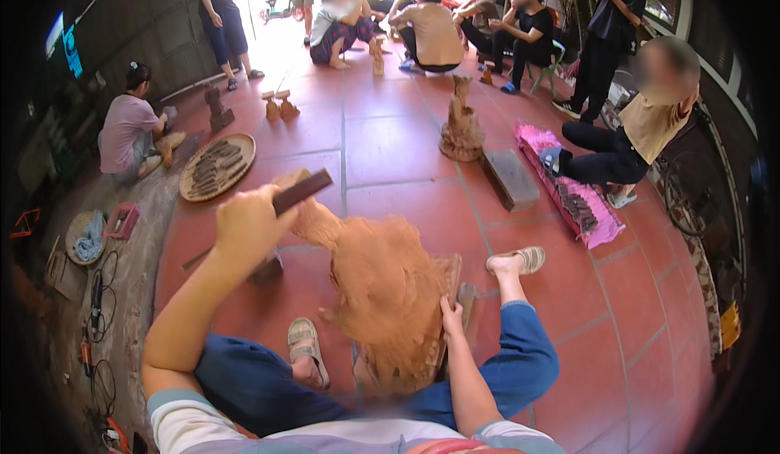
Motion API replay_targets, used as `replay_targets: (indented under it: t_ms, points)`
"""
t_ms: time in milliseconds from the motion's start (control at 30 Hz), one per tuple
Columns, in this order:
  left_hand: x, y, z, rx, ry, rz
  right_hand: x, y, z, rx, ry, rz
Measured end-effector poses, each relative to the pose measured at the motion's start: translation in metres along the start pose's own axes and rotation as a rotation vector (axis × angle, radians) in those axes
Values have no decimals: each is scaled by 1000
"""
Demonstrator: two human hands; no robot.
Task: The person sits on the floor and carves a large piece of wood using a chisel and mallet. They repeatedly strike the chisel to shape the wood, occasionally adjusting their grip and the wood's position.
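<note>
My left hand [248, 225] is raised and closed round a dark, squared bar [304, 191] that juts out past the thumb side. A thin dark rod [196, 259] shows on the hand's other side, in line with the bar. Between my knees lies a large reddish-brown wood carving [382, 271] with a rounded body and a narrower far end, partly behind my left hand. My right hand [452, 317] grips the right edge of the carving's flat, board-like base [445, 271], fingers bent over it.
A round woven tray [244, 143] of dark tools lies ahead left, near small carvings [281, 106]. A carved figure [461, 125] and a long dark block [509, 179] stand ahead right, beside a pink cloth [605, 230] with tools. Several people sit or stand around.
</note>
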State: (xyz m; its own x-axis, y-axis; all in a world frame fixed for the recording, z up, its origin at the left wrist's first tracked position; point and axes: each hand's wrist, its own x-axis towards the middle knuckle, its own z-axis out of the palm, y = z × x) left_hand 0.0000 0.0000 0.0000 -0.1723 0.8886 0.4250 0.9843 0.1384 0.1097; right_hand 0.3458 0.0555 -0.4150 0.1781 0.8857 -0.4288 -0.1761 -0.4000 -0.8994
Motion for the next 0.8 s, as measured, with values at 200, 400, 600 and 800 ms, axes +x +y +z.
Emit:
replay_targets:
  t_ms: [200,400,600,800]
  points:
    - [2,-10,-6,-70,-41,-60,-10,4,11,-163,92,115]
    - [8,-24,1,-202,-75,-106,74,4,-41,-171,-289,232]
    - [5,-52,10,-254,-26,-51,157,-30,3,46,-143,-162]
    - [-8,-63,30,-574,-117,-420,159,-59,16,-35,-284,-150]
